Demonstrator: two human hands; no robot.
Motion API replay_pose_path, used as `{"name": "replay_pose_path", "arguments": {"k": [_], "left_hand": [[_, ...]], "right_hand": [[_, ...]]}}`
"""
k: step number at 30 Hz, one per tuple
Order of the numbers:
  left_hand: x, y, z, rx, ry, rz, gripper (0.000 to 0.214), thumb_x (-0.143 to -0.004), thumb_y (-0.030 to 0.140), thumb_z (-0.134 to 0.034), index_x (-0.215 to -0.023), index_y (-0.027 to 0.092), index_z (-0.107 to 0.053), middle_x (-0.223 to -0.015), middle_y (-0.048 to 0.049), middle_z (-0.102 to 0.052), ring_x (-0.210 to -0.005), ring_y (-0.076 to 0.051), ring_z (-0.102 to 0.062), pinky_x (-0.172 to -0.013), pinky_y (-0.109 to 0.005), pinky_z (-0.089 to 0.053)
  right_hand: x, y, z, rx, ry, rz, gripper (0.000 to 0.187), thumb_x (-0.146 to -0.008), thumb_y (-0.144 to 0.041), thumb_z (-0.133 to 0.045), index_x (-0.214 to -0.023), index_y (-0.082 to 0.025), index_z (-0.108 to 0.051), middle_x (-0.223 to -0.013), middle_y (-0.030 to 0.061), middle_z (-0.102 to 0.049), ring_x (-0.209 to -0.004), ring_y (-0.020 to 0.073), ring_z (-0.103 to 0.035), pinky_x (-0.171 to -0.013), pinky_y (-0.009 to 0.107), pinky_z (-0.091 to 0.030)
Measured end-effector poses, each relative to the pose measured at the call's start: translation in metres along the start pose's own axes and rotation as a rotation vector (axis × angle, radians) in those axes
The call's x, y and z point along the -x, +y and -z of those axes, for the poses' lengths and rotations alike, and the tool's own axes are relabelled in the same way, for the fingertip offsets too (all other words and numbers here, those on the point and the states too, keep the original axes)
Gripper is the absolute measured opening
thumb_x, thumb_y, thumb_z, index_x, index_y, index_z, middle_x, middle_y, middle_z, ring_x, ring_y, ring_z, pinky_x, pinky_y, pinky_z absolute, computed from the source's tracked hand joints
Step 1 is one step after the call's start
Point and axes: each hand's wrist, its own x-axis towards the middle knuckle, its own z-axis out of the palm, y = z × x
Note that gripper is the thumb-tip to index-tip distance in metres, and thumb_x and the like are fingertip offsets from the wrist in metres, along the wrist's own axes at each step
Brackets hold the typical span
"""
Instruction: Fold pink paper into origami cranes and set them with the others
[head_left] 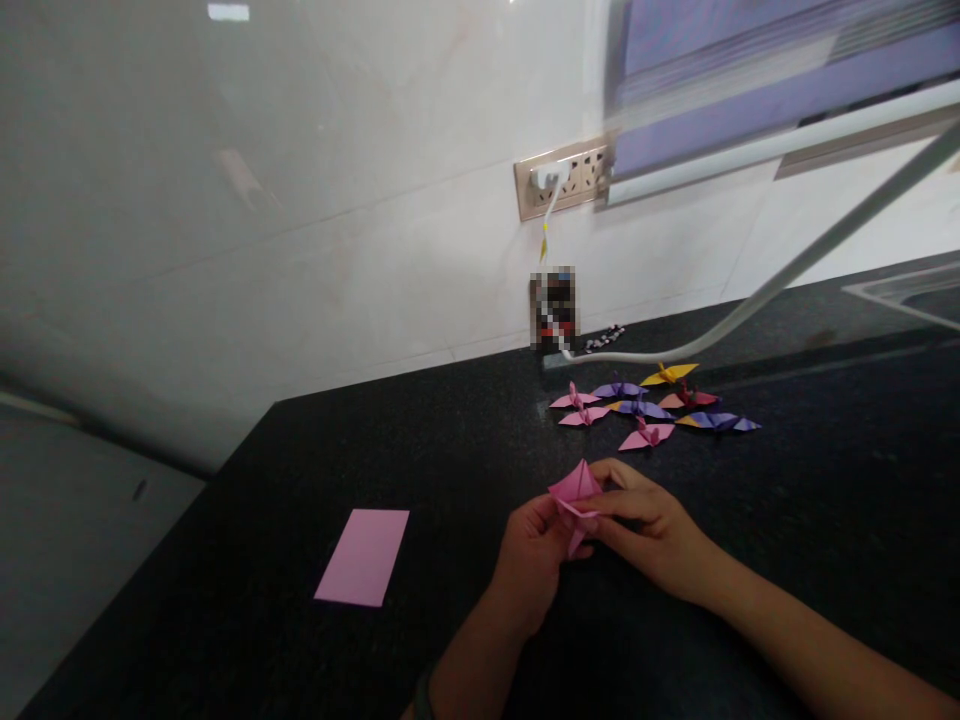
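Both hands meet over a black counter (825, 500), pinching one partly folded pink paper piece (574, 486). My left hand (534, 555) grips its lower part from the left, fingers curled. My right hand (649, 530) comes in from the right with thumb and fingers pressed on the paper's right side. Beyond the hands lie several finished paper cranes (645, 405) in pink, purple, yellow and red.
A flat pink paper sheet (364, 556) lies to the left on the counter. On the white wall are a socket strip (562, 180) with a white plug and cable, and a small blurred object (553, 308) below it. A sink edge (907, 290) shows far right.
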Motion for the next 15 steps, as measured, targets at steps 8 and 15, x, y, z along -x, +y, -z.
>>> {"name": "replay_pose_path", "arguments": {"k": [8,15], "left_hand": [[0.0003,0.0018,-0.0014,-0.036,0.012,-0.012,0.029,-0.072,0.033,-0.054,-0.093,0.013,-0.06,-0.083,-0.007,-0.061,-0.07,-0.014,-0.055,-0.061,-0.024,-0.043],[-0.0014,0.0,-0.0005,-0.013,0.072,0.001,0.03,-0.068,0.031,-0.058,-0.092,0.013,-0.061,-0.072,-0.005,-0.06,-0.061,-0.01,-0.052,-0.057,-0.021,-0.041]], "right_hand": [[0.0002,0.0009,0.0036,0.091,-0.027,0.058,0.02,-0.078,-0.019,-0.049,-0.091,-0.024,-0.063,-0.095,0.005,-0.05,-0.089,0.0161,-0.049,-0.076,0.029,-0.042],[0.0012,0.0018,0.0076,0.268,-0.103,0.106,0.026,-0.077,-0.017,-0.05,-0.098,-0.027,-0.061,-0.113,0.0059,-0.04,-0.103,0.0191,-0.041,-0.085,0.033,-0.036]]}}
